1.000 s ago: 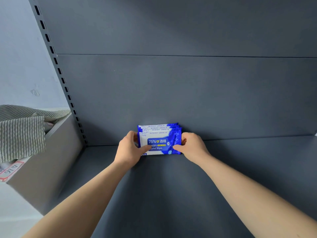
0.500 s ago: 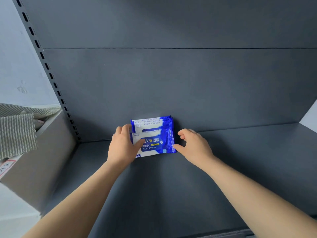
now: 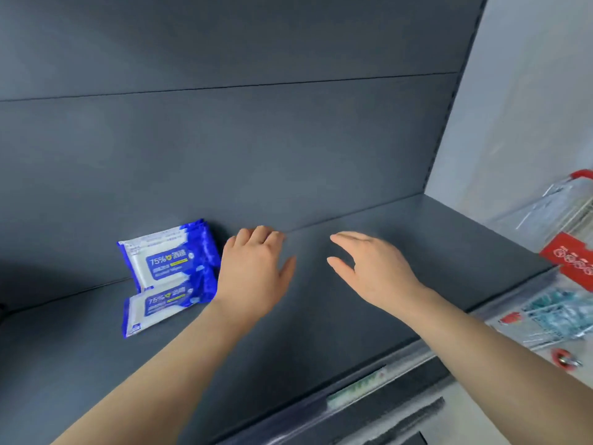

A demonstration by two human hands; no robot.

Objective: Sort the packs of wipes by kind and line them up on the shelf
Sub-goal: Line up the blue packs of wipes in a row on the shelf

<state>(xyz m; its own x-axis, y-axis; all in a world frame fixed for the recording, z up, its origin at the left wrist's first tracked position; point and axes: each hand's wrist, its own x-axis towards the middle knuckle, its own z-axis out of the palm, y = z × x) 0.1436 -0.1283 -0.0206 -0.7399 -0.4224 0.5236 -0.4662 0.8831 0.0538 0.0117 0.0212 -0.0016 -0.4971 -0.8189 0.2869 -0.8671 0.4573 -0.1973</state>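
Observation:
Blue and white packs of alcohol wipes (image 3: 170, 255) stand upright in a row against the back panel of the dark grey shelf (image 3: 321, 332). One more pack (image 3: 157, 308) of the same kind lies flat in front of them. My left hand (image 3: 253, 271) hovers just right of the packs, fingers relaxed, holding nothing. My right hand (image 3: 372, 268) is spread open over the bare shelf further right, also with nothing in it.
At the right edge stands a wire shopping cart (image 3: 564, 284) with red trim, holding several greenish packs (image 3: 558, 313). A price rail (image 3: 353, 390) runs along the shelf's front edge. A pale wall rises to the right of the shelf.
Both hands have let go of the blue packs and drawn away to the right. One pack now lies flat in front of the row. The view has swung right, showing the cart.

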